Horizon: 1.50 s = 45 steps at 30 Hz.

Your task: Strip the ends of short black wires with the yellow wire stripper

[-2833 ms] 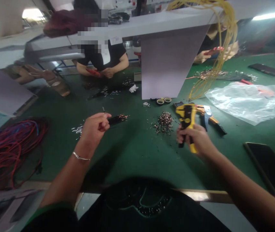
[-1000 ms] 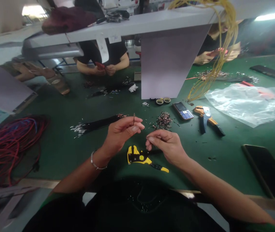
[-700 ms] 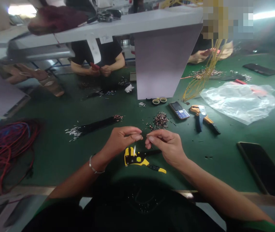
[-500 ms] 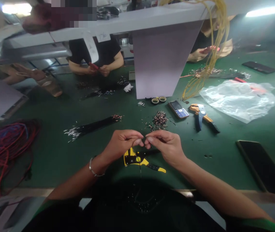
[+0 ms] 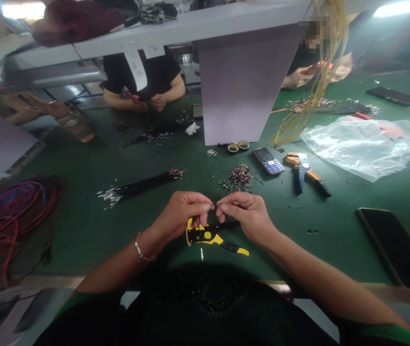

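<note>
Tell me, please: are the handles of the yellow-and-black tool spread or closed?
Spread: the tool lies on the green table, its yellow-tipped handle angled away from the black handle, green showing between.

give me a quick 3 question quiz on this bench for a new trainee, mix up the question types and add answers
1. True or false: the yellow-and-black tool lies on the green table, gripped by neither the left hand nor the right hand.

2. What lies just right of the keypad phone in the picture?
a) the red cables
b) the orange-and-blue tool
c) the tape rolls

3. Fill in: the black wire bundle has its silvery ends toward the picture's ____ side.

Key: 1 true; 2 b; 3 left.
</note>
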Tool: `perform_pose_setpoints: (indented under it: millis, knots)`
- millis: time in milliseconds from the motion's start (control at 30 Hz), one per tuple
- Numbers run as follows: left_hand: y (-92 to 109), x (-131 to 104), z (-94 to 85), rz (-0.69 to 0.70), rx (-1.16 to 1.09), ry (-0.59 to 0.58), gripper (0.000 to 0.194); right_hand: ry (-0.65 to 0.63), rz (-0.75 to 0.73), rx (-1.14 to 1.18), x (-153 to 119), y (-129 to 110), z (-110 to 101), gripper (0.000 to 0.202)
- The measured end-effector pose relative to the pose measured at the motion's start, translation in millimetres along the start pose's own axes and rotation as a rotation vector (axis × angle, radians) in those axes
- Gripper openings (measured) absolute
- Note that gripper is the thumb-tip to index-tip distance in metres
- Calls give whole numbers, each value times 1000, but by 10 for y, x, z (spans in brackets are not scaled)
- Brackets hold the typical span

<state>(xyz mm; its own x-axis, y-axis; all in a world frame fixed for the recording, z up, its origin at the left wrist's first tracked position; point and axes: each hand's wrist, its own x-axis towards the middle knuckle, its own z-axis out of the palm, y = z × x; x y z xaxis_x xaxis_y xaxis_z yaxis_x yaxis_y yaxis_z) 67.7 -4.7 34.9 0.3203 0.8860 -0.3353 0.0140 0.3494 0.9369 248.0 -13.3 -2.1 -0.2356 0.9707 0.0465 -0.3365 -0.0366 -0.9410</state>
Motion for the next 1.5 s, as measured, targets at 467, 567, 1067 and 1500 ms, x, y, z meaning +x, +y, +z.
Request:
perform_pose_setpoints:
  millis: [467, 567, 1067, 1500]
  knots:
    - [-33, -10, -18, 99, 210, 58, 13, -81, 90, 7, 56, 42, -50, 15]
    - [-48, 8, -22, 110, 264, 61, 14, -68, 96, -84, 88, 42, -84, 18]
    - [101, 112, -172, 203, 112, 291, 6, -278, 127, -911, 293, 181, -366, 13]
    - [90, 116, -200, 226, 74, 295, 4, -44, 5, -844, 287, 112, -358, 14]
